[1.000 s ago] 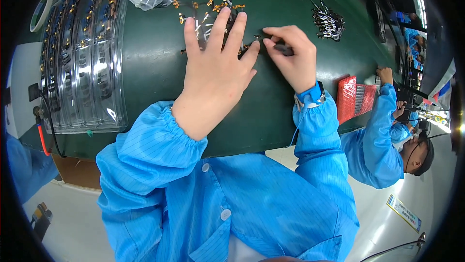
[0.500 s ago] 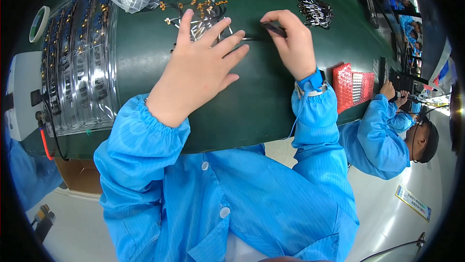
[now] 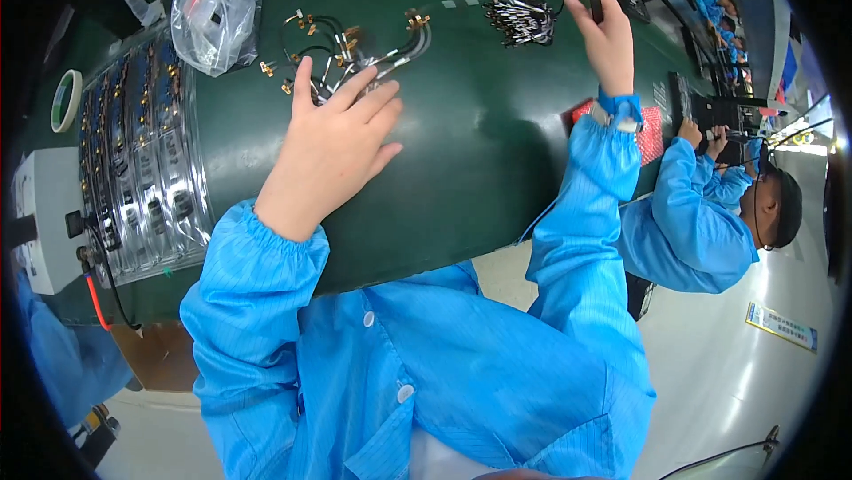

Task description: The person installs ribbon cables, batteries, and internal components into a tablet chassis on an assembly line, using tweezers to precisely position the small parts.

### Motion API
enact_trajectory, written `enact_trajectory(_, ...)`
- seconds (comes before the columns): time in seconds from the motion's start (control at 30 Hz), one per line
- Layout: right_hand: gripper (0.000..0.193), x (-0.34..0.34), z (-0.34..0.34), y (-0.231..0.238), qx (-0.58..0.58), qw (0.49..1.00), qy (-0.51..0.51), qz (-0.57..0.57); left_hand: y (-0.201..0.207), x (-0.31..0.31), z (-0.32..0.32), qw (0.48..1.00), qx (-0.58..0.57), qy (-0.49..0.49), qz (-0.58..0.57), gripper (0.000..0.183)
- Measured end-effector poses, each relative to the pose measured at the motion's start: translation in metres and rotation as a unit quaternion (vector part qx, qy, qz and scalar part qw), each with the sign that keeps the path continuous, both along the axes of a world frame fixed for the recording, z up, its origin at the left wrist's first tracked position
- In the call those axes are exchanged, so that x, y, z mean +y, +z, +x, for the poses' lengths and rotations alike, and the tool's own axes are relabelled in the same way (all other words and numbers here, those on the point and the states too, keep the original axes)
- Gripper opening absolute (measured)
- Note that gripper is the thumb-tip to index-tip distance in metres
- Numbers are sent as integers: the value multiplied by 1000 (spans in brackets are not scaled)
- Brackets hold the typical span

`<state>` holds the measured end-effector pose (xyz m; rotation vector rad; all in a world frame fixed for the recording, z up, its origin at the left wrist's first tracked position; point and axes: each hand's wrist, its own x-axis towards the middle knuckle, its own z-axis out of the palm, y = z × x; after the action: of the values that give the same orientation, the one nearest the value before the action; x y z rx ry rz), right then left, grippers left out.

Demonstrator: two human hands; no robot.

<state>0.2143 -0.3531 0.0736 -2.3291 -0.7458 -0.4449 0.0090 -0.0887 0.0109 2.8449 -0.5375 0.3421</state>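
My left hand (image 3: 330,147) is open, its fingers spread over the near edge of a loose pile of thin black cables (image 3: 351,52) with small gold-coloured connectors and pale sleeves. Whether its fingertips touch the cables I cannot tell. Farther right, my right hand (image 3: 608,43) is closed on a slim black tool (image 3: 595,3) that looks like tweezers; its tips are hard to make out. That hand is just right of a dense bundle of short black-and-silver cable pieces (image 3: 519,19). On the right wrist are a blue band (image 3: 626,106) and a thin blue cord.
Clear plastic trays (image 3: 146,169) holding small parts stand at left, beside a tape roll (image 3: 67,100) and a white box (image 3: 53,214). A clear plastic bag (image 3: 216,17) lies behind them. Red bubble wrap (image 3: 650,136) is partly behind my right sleeve. A co-worker (image 3: 701,223) sits at right.
My right hand has moved right and away from me with the black tool, from beside the cable pile to beyond the bundle. The left hand stays spread near the cables. The view has shifted.
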Motion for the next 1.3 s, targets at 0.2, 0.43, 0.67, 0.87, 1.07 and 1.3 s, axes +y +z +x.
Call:
enact_trajectory(0.2,15,4,21,4,117,991,6,-69,-8,-1,5,999,-47,2,-14,32)
enact_trajectory(0.43,14,-9,31,9,96,991,58,-78,-3,-1,4,996,-62,62,-13,29)
enact_trajectory(0.67,15,-29,64,-30,32,992,1,-125,-4,3,7,970,-85,226,29,24)
enact_trajectory(0.87,15,31,40,-23,-34,992,66,-99,-4,-5,11,976,-71,205,9,33)
enact_trajectory(1.07,36,103,-28,-47,-38,948,230,-215,-16,-9,11,984,-53,172,15,48)
enact_trajectory(1.3,36,112,-89,-25,81,882,150,-440,-17,3,11,970,-66,233,28,50)
